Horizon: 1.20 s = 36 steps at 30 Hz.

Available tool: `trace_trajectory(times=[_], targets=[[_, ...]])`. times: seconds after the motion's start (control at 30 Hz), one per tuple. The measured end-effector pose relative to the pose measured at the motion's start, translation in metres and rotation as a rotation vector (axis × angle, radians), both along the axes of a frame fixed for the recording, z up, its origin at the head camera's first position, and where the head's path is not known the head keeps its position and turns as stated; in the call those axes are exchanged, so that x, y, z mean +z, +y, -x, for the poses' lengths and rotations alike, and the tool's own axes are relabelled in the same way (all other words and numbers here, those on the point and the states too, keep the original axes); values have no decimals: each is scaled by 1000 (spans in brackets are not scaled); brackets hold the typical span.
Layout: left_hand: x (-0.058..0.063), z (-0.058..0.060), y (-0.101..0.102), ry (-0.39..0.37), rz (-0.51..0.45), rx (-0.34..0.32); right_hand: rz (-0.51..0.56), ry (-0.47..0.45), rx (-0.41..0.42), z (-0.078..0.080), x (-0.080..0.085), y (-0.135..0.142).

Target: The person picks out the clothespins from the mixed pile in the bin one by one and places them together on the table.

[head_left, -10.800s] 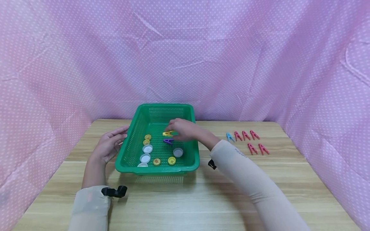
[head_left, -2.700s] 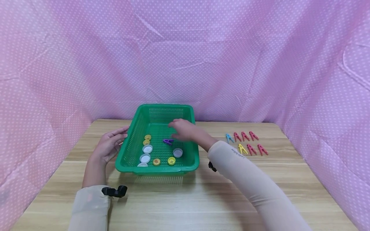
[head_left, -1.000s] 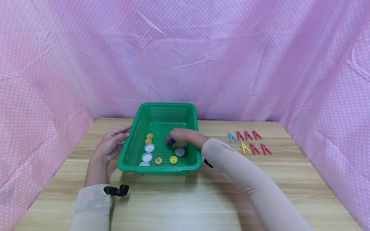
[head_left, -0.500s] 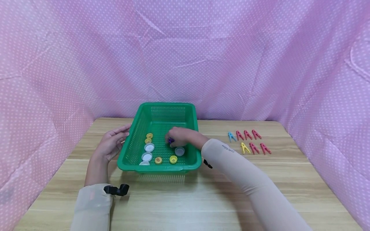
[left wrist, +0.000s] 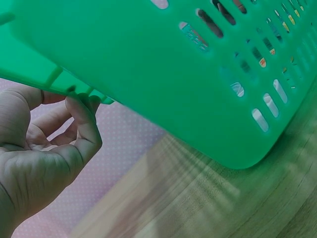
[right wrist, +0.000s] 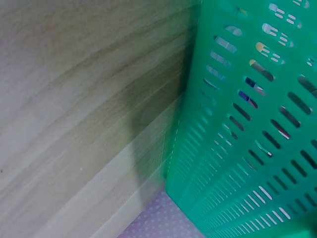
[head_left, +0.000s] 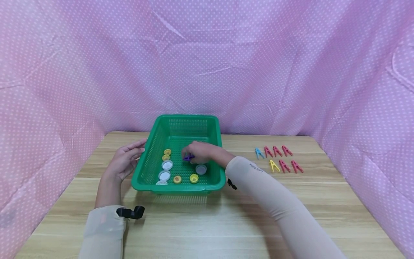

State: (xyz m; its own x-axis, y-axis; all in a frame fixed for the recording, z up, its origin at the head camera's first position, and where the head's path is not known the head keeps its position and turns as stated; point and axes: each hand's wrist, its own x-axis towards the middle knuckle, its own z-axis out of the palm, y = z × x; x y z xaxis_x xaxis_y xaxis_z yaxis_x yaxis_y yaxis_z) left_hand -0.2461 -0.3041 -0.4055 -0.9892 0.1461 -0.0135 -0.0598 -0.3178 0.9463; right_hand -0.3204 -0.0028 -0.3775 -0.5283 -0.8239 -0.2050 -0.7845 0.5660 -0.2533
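In the head view my left hand [head_left: 124,162] grips the left rim of a green plastic basket [head_left: 178,187]. The left wrist view shows thumb and fingers [left wrist: 84,121] pinching that rim. My right hand [head_left: 198,151] reaches down inside the basket and holds a small purple clothespin [head_left: 188,157] at its fingertips, close over the basket floor. Right of the basket lie a blue clothespin [head_left: 259,153], a yellow clothespin [head_left: 274,166] and several red clothespins [head_left: 277,151], in two rows. In the right wrist view, the basket wall hides the right hand's fingers.
Inside the basket, yellow caps [head_left: 167,152] and white caps [head_left: 166,165] line the left side. A greyish cap [head_left: 201,169], a tan cap [head_left: 177,179] and another yellow cap [head_left: 194,178] lie nearer the front. Pink dotted cloth [head_left: 207,72] hangs behind the wooden table [head_left: 181,230].
The yellow clothespin has gone from the basket to the table's lower row. My right hand has since taken hold of the purple clothespin and turned it from end-on to side-on. The left hand stays put.
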Motion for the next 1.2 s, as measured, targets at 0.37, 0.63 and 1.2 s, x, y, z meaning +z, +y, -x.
trace_trajectory(times=[0.37, 0.63, 1.2], targets=[[0, 0, 0, 7, -18, -5, -22, 58, 5, 2, -2, 0], [0, -1, -1, 8, -30, -17, -33, 93, 29, 4, -4, -1], [-1, -1, -1, 24, -29, -21, 62, 99, 17, 5, 2, 2]])
